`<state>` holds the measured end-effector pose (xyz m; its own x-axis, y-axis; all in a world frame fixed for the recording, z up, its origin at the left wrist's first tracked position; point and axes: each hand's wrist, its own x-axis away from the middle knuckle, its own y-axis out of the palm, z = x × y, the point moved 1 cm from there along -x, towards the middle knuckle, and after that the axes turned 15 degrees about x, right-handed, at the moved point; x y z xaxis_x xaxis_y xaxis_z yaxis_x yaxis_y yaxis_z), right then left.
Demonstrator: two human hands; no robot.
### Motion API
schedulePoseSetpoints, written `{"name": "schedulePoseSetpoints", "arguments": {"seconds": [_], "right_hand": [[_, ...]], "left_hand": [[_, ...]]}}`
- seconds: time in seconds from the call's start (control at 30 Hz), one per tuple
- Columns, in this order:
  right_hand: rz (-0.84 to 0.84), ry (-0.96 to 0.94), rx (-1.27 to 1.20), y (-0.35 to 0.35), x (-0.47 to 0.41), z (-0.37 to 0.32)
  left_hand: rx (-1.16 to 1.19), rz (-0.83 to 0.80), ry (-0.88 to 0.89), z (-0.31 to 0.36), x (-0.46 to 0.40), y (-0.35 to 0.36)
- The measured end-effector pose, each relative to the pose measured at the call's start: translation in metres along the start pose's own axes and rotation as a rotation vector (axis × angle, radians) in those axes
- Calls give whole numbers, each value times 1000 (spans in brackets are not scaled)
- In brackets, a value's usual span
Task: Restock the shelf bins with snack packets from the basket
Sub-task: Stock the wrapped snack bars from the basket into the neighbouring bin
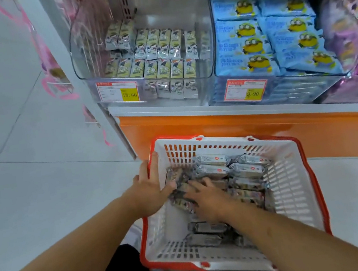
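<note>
Hands first: my right hand [206, 197] lies deep in the white, red-rimmed basket [293, 179] with fingers spread and bent onto the heap of snack packets [241, 170], though I cannot tell whether it has closed on one, while my left hand [152, 190] rests fingers-straight over the basket's left rim, touching the packets there. I judge this as the gathering step, so the next move calls for a firm hold on a bundle and a lift up and forward. Beyond, the half-filled clear bin [140, 56] with matching packets waits on the shelf [249, 108], beside a bin of blue packs [273, 29].
</note>
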<state>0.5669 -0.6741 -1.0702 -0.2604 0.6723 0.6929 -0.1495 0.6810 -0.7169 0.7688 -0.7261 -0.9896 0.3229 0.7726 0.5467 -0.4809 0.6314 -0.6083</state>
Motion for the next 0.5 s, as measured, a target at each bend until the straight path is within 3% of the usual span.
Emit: {"name": "schedulePoseSetpoints", "arguments": {"seconds": [0.3, 0.5], "right_hand": [[94, 15, 228, -3, 1, 7], [94, 28, -383, -41, 48, 21]], "left_hand": [[-17, -13, -6, -3, -5, 1], [-113, -37, -72, 3, -4, -2]]}}
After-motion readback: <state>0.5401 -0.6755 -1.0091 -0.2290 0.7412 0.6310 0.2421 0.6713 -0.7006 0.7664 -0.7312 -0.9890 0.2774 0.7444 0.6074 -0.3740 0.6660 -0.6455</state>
